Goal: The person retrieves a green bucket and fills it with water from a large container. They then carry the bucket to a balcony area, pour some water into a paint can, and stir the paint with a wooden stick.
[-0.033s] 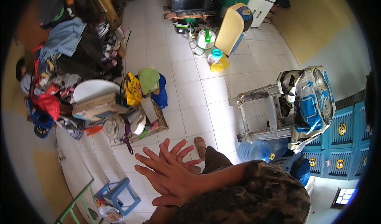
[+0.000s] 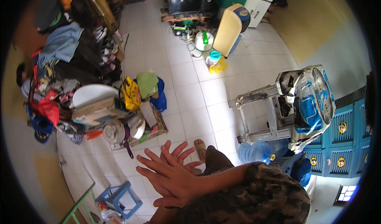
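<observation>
Fingers (image 2: pixel 152 159) of both hands are spread wide apart and straight; they clamp on nothing. The right hand (image 2: pixel 174 180), entering on a camouflage-patterned sleeve (image 2: pixel 254 196) from the lower right of the frame, lies flat over the left hand (image 2: pixel 180 152), whose fingertips show just beyond it. The two palms appear pressed together, each touching only the other. No object is held.

Directly below the hands, in the lower centre, is the white tiled floor (image 2: pixel 190 89) and a sandalled foot (image 2: pixel 200 147).

Nearest object: a round metal pot lid (image 2: pixel 114 131) at centre left, resting in a cluttered shallow tray (image 2: pixel 158 124). Judgement: stiff, light, smooth and likely slippery; best taken by its rim or centre knob, not visible clearly. Just beside it lies a white oval board (image 2: pixel 93 93) and a yellow soft bag (image 2: pixel 130 93), the latter likely limp, to be taken by its top.

At lower left stands a small blue plastic stool (image 2: pixel 119 198). A large blue water bottle (image 2: pixel 256 151) sits at lower right, probably heavy if full, under a steel frame stand (image 2: pixel 266 112).
</observation>
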Available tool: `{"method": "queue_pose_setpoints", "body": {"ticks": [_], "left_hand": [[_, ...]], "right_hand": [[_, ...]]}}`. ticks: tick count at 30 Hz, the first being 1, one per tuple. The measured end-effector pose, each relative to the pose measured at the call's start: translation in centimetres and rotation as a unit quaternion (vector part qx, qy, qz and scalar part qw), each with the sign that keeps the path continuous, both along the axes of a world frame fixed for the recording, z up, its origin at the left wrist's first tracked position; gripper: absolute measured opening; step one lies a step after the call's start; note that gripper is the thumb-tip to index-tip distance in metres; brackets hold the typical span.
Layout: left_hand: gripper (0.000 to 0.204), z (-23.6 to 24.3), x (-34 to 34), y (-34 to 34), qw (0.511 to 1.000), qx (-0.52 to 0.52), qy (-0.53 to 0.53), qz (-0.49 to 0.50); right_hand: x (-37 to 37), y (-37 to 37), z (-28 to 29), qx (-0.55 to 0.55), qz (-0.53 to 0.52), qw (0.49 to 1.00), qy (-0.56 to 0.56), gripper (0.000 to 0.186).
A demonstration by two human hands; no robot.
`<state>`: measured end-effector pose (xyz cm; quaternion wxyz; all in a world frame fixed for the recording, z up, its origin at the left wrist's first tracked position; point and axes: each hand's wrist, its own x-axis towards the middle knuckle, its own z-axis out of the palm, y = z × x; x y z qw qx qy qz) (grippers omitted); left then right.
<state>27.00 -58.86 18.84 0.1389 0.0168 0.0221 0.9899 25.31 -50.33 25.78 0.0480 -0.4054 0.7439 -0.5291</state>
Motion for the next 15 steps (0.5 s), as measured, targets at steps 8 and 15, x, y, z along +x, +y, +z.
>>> {"method": "queue_pose_setpoints", "body": {"ticks": [8, 15], "left_hand": [[0.069, -4.0, -13.1, 8.7, 0.991, 0.093, 0.012, -0.095], [0.069, -3.3, -23.5, 14.1, 0.994, 0.006, 0.011, -0.111]], "right_hand": [[-11.0, 7.8, -0.7, -0.056, -0.111, 0.992, 0.023, 0.089], [-21.8, 13.9, 0.9, -0.019, -0.120, 0.992, 0.027, 0.086]]}}
